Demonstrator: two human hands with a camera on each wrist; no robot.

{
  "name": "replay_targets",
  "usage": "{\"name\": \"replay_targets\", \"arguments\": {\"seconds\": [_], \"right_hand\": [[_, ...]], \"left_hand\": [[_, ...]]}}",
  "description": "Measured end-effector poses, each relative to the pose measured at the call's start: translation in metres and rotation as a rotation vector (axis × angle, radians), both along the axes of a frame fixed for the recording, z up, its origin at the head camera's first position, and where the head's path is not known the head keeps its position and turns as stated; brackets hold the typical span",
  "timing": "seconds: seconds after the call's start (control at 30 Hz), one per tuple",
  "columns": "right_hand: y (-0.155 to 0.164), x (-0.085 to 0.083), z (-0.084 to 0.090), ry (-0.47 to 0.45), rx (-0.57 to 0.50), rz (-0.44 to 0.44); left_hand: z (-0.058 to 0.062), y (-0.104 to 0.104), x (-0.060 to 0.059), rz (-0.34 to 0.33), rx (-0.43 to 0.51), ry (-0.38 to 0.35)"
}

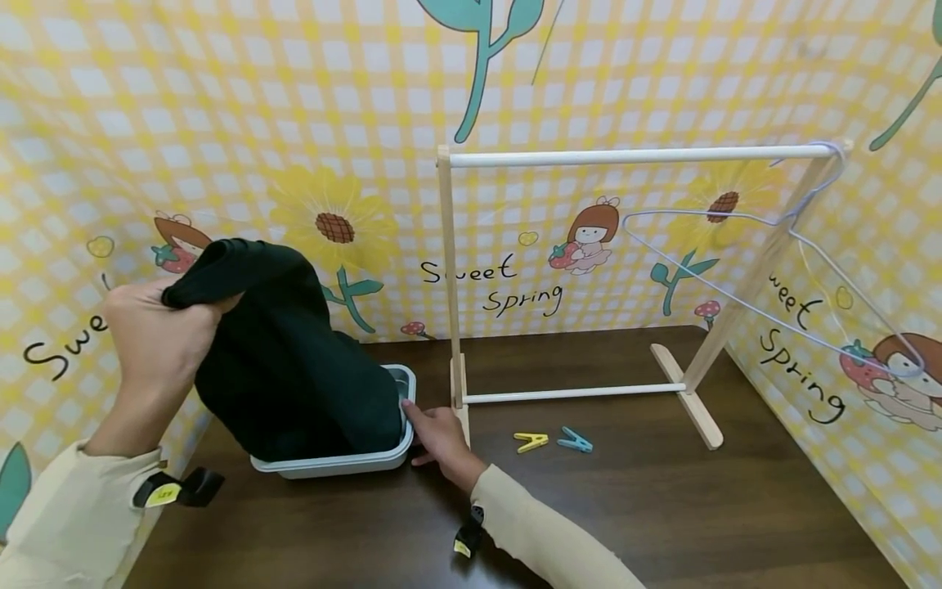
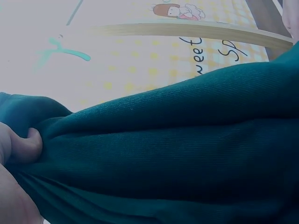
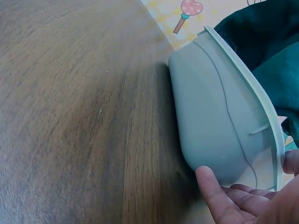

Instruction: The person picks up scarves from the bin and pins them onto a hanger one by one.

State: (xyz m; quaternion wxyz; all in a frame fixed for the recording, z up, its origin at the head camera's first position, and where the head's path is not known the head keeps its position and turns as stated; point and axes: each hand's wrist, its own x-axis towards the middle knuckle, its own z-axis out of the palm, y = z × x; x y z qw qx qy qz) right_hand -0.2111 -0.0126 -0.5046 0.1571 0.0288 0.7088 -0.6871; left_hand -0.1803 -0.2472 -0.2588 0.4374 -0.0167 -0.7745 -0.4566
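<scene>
My left hand (image 1: 154, 335) is raised at the left and grips a bunched fold of a dark green garment (image 1: 294, 368). The cloth hangs down from it into a grey plastic basin (image 1: 331, 468) on the table. In the left wrist view the garment (image 2: 187, 154) fills the frame, with my fingers (image 2: 23, 147) curled into it. My right hand (image 1: 437, 438) holds the basin's right rim. In the right wrist view the thumb (image 3: 210, 186) lies against the basin's (image 3: 210, 116) outer wall and a fingertip hooks over the rim.
A wooden clothes rack (image 1: 625, 154) stands behind on the dark wooden table (image 1: 662, 507). A lavender wire hanger (image 1: 773, 270) hangs at its right end. A yellow clothespin (image 1: 531, 442) and a blue clothespin (image 1: 575, 441) lie before the rack. Printed yellow walls enclose the table.
</scene>
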Motion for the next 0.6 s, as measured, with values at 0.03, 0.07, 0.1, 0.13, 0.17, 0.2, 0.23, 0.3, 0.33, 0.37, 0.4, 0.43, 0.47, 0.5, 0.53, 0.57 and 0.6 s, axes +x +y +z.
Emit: {"name": "replay_targets", "arguments": {"seconds": [0.03,0.07,0.1,0.13,0.17,0.2,0.23,0.3,0.33,0.37,0.4,0.43,0.47,0.5,0.53,0.57,0.6], "right_hand": [[0.000,0.000,-0.001,0.000,0.001,0.000],[-0.001,0.001,-0.001,0.001,0.002,-0.002],[-0.001,0.001,-0.001,-0.001,0.001,-0.003],[-0.001,0.002,-0.001,-0.003,0.000,-0.004],[-0.001,0.002,-0.001,-0.004,-0.001,-0.005],[-0.001,0.002,-0.002,-0.006,-0.001,-0.006],[-0.001,0.003,-0.002,-0.010,-0.004,-0.007],[-0.002,0.003,-0.002,-0.017,-0.013,-0.007],[-0.002,0.003,-0.003,-0.018,-0.017,-0.007],[-0.002,0.003,-0.003,-0.019,-0.019,-0.008],[-0.002,0.003,-0.003,-0.019,-0.022,-0.009],[-0.003,0.002,-0.003,-0.019,-0.025,-0.010],[-0.003,0.002,-0.003,-0.017,-0.028,-0.012],[-0.003,0.002,-0.003,-0.015,-0.029,-0.012],[-0.003,0.002,-0.003,-0.012,-0.029,-0.012],[-0.003,0.002,-0.003,-0.010,-0.029,-0.012],[-0.003,0.002,-0.003,-0.011,-0.030,-0.011]], "left_hand": [[0.001,0.000,0.000,0.001,-0.005,0.001],[0.001,0.000,0.000,-0.001,-0.005,0.002],[0.002,0.001,0.001,-0.004,-0.004,0.003],[0.003,0.001,0.001,-0.002,-0.005,0.002],[0.004,0.002,0.001,-0.012,0.000,0.007],[0.005,0.002,0.001,-0.016,0.005,0.009],[0.006,0.002,0.001,-0.022,0.006,0.014],[0.009,0.003,0.002,-0.021,0.014,0.012],[0.011,0.003,0.002,-0.020,0.016,0.008],[0.012,0.003,0.002,-0.021,0.023,0.002],[0.014,0.003,0.003,-0.013,0.027,-0.006],[0.016,0.003,0.003,-0.014,0.034,-0.010],[0.018,0.003,0.003,-0.013,0.039,-0.013],[0.019,0.003,0.003,-0.011,0.041,-0.017],[0.021,0.003,0.004,-0.010,0.040,-0.017],[0.022,0.003,0.004,-0.008,0.039,-0.016],[0.023,0.003,0.004,-0.006,0.037,-0.014]]}}
